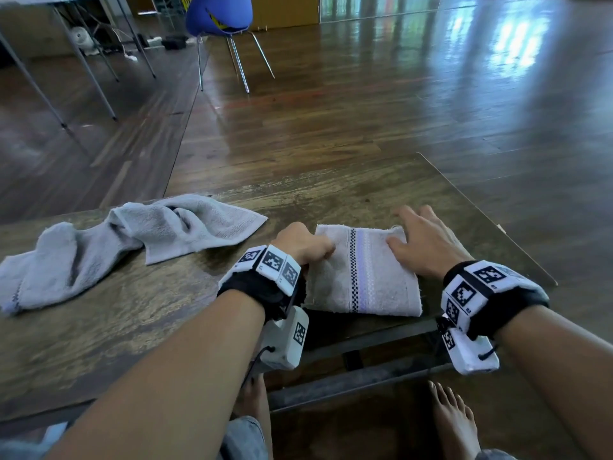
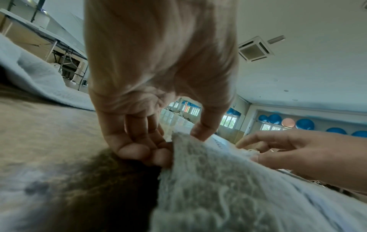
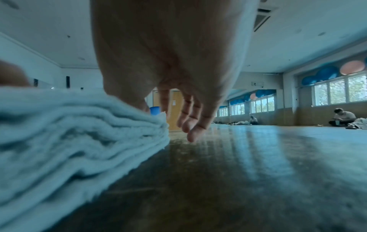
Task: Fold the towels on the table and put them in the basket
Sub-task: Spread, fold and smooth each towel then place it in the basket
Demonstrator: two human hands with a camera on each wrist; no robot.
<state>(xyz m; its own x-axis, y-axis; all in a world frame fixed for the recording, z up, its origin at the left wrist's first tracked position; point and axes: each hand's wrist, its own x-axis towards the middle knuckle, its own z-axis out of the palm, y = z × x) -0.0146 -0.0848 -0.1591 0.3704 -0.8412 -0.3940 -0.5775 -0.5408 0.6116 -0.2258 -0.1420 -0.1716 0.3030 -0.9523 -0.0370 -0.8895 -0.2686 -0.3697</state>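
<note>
A folded pale towel (image 1: 365,277) with a checked and lilac stripe lies near the table's front edge. My left hand (image 1: 303,244) pinches its left edge between thumb and curled fingers (image 2: 158,155), lifting the towel (image 2: 218,188) a little. My right hand (image 1: 424,244) lies spread on the towel's far right corner, thumb on the cloth, fingers (image 3: 190,125) reaching past the stacked layers (image 3: 69,133) to the table. A second grey towel (image 1: 126,240) lies crumpled and unfolded at the left. No basket is in view.
The wooden table (image 1: 331,190) ends just right of the folded towel and drops to the floor. A blue chair (image 1: 219,14) and a metal-legged table (image 1: 66,61) stand far behind. My bare feet (image 1: 454,423) are under the front edge.
</note>
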